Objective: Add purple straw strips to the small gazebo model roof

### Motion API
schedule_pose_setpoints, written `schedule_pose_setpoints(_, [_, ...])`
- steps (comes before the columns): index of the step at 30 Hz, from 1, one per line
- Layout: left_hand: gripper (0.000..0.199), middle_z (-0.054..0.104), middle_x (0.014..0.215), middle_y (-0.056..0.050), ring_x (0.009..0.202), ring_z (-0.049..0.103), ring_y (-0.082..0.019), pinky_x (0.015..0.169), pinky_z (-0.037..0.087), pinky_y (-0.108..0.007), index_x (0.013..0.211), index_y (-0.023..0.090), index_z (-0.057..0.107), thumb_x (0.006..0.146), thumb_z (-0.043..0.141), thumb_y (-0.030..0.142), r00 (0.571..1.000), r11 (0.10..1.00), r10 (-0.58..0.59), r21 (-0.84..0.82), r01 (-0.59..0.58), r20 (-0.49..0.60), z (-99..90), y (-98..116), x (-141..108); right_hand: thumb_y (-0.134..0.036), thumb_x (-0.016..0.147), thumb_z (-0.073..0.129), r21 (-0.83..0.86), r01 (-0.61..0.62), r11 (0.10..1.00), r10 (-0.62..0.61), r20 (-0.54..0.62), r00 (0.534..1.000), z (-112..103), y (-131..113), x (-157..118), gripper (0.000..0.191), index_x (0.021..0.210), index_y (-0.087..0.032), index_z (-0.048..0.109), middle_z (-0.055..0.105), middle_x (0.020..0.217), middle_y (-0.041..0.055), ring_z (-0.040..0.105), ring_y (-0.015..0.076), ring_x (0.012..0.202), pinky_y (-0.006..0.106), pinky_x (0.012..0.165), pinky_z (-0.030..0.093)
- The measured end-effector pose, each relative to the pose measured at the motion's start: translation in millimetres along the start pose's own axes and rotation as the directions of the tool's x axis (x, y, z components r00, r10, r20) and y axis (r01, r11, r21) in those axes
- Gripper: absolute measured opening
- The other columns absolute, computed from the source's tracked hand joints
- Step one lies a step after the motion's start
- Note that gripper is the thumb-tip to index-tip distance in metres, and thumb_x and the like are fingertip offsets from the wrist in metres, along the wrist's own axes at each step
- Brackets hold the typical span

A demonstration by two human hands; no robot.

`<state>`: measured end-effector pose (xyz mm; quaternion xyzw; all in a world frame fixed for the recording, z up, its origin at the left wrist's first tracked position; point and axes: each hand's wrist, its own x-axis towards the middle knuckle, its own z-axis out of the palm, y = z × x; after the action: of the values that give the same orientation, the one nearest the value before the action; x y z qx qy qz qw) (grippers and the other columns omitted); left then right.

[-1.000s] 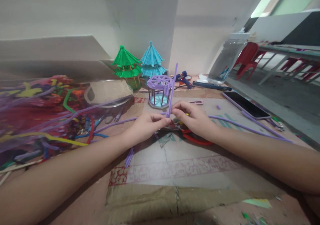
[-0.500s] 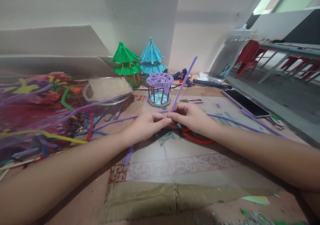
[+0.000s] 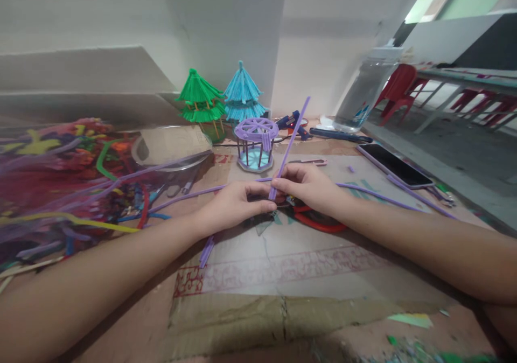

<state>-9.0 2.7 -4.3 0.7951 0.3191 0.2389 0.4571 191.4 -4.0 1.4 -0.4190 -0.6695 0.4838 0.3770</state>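
Note:
A straight purple pipe cleaner (image 3: 294,137) slants upward from my right hand (image 3: 309,185), whose thumb and finger pinch it near its lower end. That end looks doubled, with a short piece alongside. My left hand (image 3: 238,204) is at the lower tip, its thumb parted from the curled fingers; whether those fingers touch the tip I cannot tell. A tool with red handles (image 3: 319,224) lies partly hidden under my right hand. Just beyond my hands stands a small round structure (image 3: 257,143) with a purple spoked top, dark posts and a light-blue base.
Green (image 3: 200,96) and blue (image 3: 243,91) tiered-roof models stand behind. A glue gun (image 3: 297,125), snips (image 3: 309,162), phone (image 3: 393,165) and large clear bottle (image 3: 361,91) are to the right. Piled pipe cleaners (image 3: 52,174) cover the left. Cardboard (image 3: 323,277) lies beneath my hands.
My left thumb has come away from the pinch, exposing the pipe cleaner's lower end. The pipe cleaner has shifted slightly down and left in my right hand. The view has moved slightly.

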Motion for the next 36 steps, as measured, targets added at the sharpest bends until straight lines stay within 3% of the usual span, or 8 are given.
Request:
schedule_pose_setpoints(12, [0.017,0.075,0.085,-0.002,0.081,0.068,-0.016,0.077,0.050,-0.026,0.089,0.017,0.076,0.082,0.068,0.031,0.997,1.000,-0.028,-0.006,0.028,-0.069,4.8,4.4,-2.6,-0.038,0.080,0.070,0.009,0.023,1.000,-0.024,0.053,0.998,1.8,-1.4,-3.4,0.022,0.079,-0.017,0.063,0.066,0.071,-0.0010,0.060,0.0112,0.063,0.026,0.062,0.050])
schedule_pose_setpoints(20, [0.021,0.075,0.090,-0.002,0.086,0.068,-0.017,0.081,0.049,-0.027,0.094,0.018,0.074,0.083,0.068,0.034,0.998,0.999,0.021,0.039,-0.019,-0.055,2.9,2.2,-2.3,-0.036,0.082,0.066,-0.130,0.068,0.989,-0.075,-0.044,0.996,2.8,-2.5,-6.3,0.020,0.082,-0.017,0.064,0.067,0.074,0.0005,0.063,0.0134,0.066,0.026,0.062,0.051])
schedule_pose_setpoints(26, [0.037,0.075,0.097,-0.006,0.095,0.068,-0.019,0.087,0.050,-0.029,0.093,0.015,0.074,0.096,0.045,0.038,0.998,0.990,0.037,-0.133,-0.043,-0.046,2.4,2.4,-1.3,-0.036,0.083,0.064,-0.177,0.093,0.980,-0.106,-0.070,0.992,3.0,-4.6,-6.0,0.020,0.080,-0.017,0.063,0.068,0.071,0.0007,0.064,0.0142,0.064,0.027,0.061,0.051])
schedule_pose_setpoints(36, [0.026,0.077,0.093,-0.001,0.085,0.070,-0.017,0.076,0.051,-0.024,0.095,0.019,0.076,0.089,0.059,0.038,0.987,1.000,-0.013,-0.015,0.011,-0.157,9.1,0.7,-2.6,-0.032,0.084,0.062,-0.461,0.151,0.874,-0.232,-0.125,0.965,6.0,-10.1,-9.7,0.018,0.080,-0.016,0.067,0.071,0.075,0.0031,0.064,0.0159,0.070,0.027,0.065,0.048])
